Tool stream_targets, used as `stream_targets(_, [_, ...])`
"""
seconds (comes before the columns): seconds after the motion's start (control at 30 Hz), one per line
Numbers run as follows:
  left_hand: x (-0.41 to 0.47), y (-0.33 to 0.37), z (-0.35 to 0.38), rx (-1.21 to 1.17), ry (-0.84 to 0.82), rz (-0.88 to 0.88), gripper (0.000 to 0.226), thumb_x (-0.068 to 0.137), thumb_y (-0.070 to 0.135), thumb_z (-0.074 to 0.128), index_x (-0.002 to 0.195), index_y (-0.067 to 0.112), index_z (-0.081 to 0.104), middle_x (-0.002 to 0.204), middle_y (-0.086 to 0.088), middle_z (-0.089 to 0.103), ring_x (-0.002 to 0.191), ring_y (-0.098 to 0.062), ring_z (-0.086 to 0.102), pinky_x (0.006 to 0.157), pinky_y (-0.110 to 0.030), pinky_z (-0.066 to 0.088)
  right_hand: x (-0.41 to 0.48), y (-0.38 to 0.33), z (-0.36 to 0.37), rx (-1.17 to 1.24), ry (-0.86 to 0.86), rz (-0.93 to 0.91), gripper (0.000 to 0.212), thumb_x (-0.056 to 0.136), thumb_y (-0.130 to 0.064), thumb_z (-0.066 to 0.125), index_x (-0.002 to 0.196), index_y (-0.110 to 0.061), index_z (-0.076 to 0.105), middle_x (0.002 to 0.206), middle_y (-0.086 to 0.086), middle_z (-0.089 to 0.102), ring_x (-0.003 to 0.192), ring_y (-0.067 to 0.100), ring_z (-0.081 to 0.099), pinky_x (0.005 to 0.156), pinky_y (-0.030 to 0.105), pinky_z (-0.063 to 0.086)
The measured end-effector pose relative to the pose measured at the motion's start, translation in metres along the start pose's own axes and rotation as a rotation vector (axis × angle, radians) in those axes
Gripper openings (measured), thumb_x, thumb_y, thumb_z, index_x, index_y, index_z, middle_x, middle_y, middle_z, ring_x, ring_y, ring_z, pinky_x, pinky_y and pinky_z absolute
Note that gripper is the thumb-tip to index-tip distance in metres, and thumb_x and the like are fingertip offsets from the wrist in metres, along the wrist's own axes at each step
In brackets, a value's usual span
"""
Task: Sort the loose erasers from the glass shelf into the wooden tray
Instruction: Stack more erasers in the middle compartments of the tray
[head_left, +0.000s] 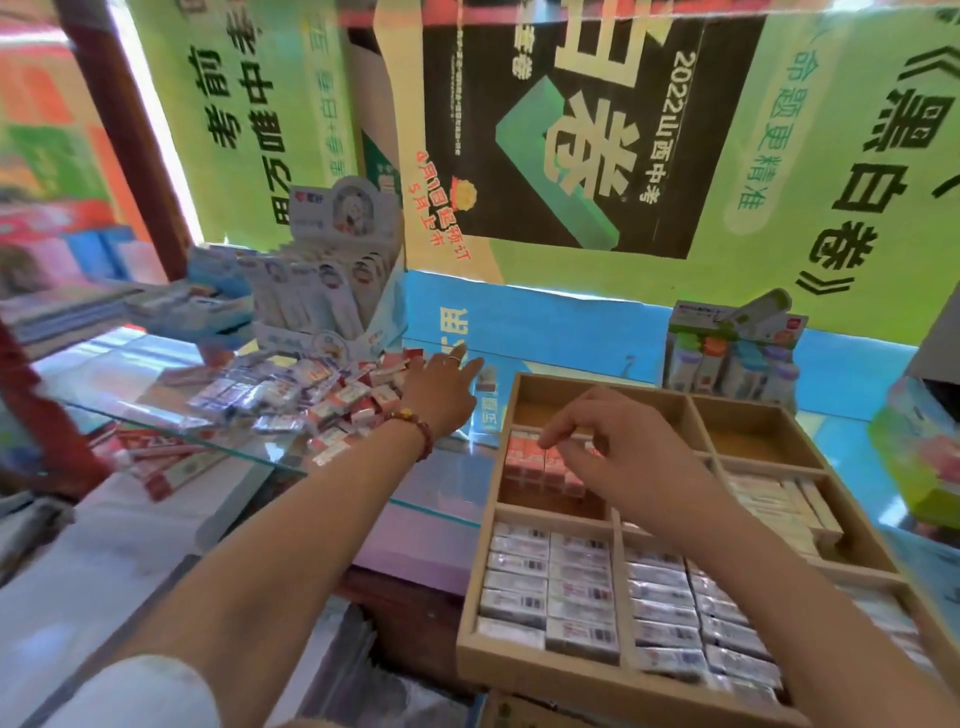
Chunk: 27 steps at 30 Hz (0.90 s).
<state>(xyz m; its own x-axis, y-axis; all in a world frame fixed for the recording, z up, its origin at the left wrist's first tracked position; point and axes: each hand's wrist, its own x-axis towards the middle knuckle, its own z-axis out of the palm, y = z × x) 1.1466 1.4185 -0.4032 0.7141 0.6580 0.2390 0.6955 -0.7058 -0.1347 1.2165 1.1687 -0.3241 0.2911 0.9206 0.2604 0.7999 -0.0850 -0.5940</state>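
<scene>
Here, the loose erasers (311, 395), small glossy wrapped blocks, lie heaped on the glass shelf (156, 374) near its front edge. Your left hand (441, 395) reaches them, fingers straight. Your right hand (618, 452) hangs loosely curled, holding nothing, over the wooden tray (597, 686).

Left hand (441, 396) outstretched, fingers straight; right hand (621, 449) loosely curled.

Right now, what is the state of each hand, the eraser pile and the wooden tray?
Pile of loose wrapped erasers: heaped on glass shelf.
Left hand: open, fingers straight, at the pile's edge.
Right hand: fingers curled over pink erasers; grip unclear.
Compartmented wooden tray: far compartments empty, near ones packed.
</scene>
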Motion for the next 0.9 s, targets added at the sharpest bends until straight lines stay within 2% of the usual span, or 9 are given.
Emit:
stream_targets(0.1, [0.004, 0.002, 0.002, 0.111, -0.052, 0.047, 0.055, 0.095, 0.032, 0.036, 0.147, 0.034, 0.019, 0.157, -0.001, 0.018, 0.127, -0.028, 0.04, 0.101, -0.046, 0.032, 0.003, 0.005, 0.003, 0.004, -0.011, 0.029, 0.02, 0.09, -0.019, 0.058, 0.082, -0.035, 0.067, 0.098, -0.017, 0.055, 0.066, -0.004, 0.043, 0.061, 0.015, 0.032])
stream_targets(0.17, [0.005, 0.004, 0.002, 0.133, -0.071, 0.058, 0.052, 0.095, 0.033, 0.033, 0.145, 0.035, 0.019, 0.149, -0.003, 0.036, 0.123, -0.028, 0.043, 0.096, -0.046, 0.034, 0.004, 0.005, 0.003, 0.0, -0.019, 0.038, 0.02, 0.091, -0.019, 0.058, 0.082, -0.036, 0.066, 0.099, -0.017, 0.054, 0.065, -0.004, 0.043, 0.059, 0.014, 0.032])
stream_targets(0.3, [-0.002, 0.004, 0.0, 0.055, 0.02, 0.145, 0.04, 0.096, 0.034, 0.031, 0.135, 0.027, 0.039, 0.125, -0.001, 0.06, 0.113, -0.025, 0.05, 0.093, -0.041, 0.034, 0.005, 0.002, 0.006, -0.004, -0.039, 0.029, 0.02, 0.091, -0.019, 0.057, 0.083, -0.035, 0.066, 0.098, -0.018, 0.053, 0.066, -0.013, 0.048, 0.055, 0.011, 0.035])
stream_targets(0.4, [-0.02, 0.009, -0.002, -0.017, 0.119, 0.186, 0.057, 0.091, 0.044, 0.012, 0.128, 0.023, 0.05, 0.116, -0.001, 0.065, 0.11, -0.024, 0.054, 0.099, -0.041, 0.029, 0.005, 0.0, 0.007, 0.026, -0.04, 0.012, 0.02, 0.09, -0.017, 0.058, 0.083, -0.033, 0.067, 0.095, -0.015, 0.054, 0.063, -0.013, 0.048, 0.055, 0.012, 0.035])
stream_targets(0.53, [-0.045, 0.014, -0.005, -0.022, 0.098, 0.218, 0.04, 0.098, 0.044, 0.031, 0.128, 0.024, 0.047, 0.122, 0.0, 0.061, 0.115, -0.023, 0.051, 0.095, -0.04, 0.033, 0.001, 0.001, 0.005, 0.095, -0.031, 0.005, 0.025, 0.09, -0.016, 0.058, 0.078, -0.037, 0.065, 0.093, -0.014, 0.056, 0.067, -0.014, 0.047, 0.059, 0.01, 0.035])
stream_targets(0.63, [-0.065, 0.017, -0.011, -0.023, 0.161, 0.251, 0.035, 0.098, 0.041, 0.033, 0.125, 0.024, 0.049, 0.12, 0.002, 0.062, 0.112, -0.021, 0.052, 0.09, -0.038, 0.034, -0.005, 0.002, 0.001, 0.101, -0.029, 0.015, 0.024, 0.092, -0.015, 0.057, 0.08, -0.034, 0.065, 0.095, -0.011, 0.057, 0.064, -0.016, 0.048, 0.059, 0.005, 0.037])
stream_targets(0.7, [-0.075, 0.018, -0.013, -0.023, 0.147, 0.246, 0.034, 0.098, 0.039, 0.035, 0.125, 0.024, 0.049, 0.121, 0.002, 0.061, 0.113, -0.02, 0.051, 0.086, -0.036, 0.035, -0.008, 0.003, -0.001, 0.101, -0.029, 0.022, 0.021, 0.092, -0.014, 0.057, 0.083, -0.03, 0.068, 0.097, -0.01, 0.059, 0.065, -0.014, 0.049, 0.06, 0.007, 0.038])
stream_targets(0.77, [-0.081, 0.015, -0.017, -0.063, 0.117, 0.263, 0.035, 0.097, 0.036, 0.039, 0.129, 0.026, 0.047, 0.131, 0.002, 0.055, 0.12, -0.02, 0.047, 0.09, -0.035, 0.035, -0.012, 0.005, -0.003, 0.105, -0.033, 0.041, 0.02, 0.092, -0.015, 0.057, 0.085, -0.029, 0.069, 0.096, -0.013, 0.06, 0.067, -0.012, 0.048, 0.06, 0.01, 0.035])
stream_targets(0.9, [-0.088, 0.002, -0.025, -0.487, 0.097, 0.263, 0.053, 0.084, 0.009, 0.056, 0.134, 0.02, 0.043, 0.149, -0.003, 0.031, 0.136, -0.02, 0.03, 0.104, -0.033, 0.033, -0.016, 0.006, -0.007, 0.108, -0.034, 0.057, 0.02, 0.092, -0.015, 0.057, 0.084, -0.03, 0.068, 0.08, -0.02, 0.055, 0.063, -0.014, 0.048, 0.058, 0.011, 0.033])
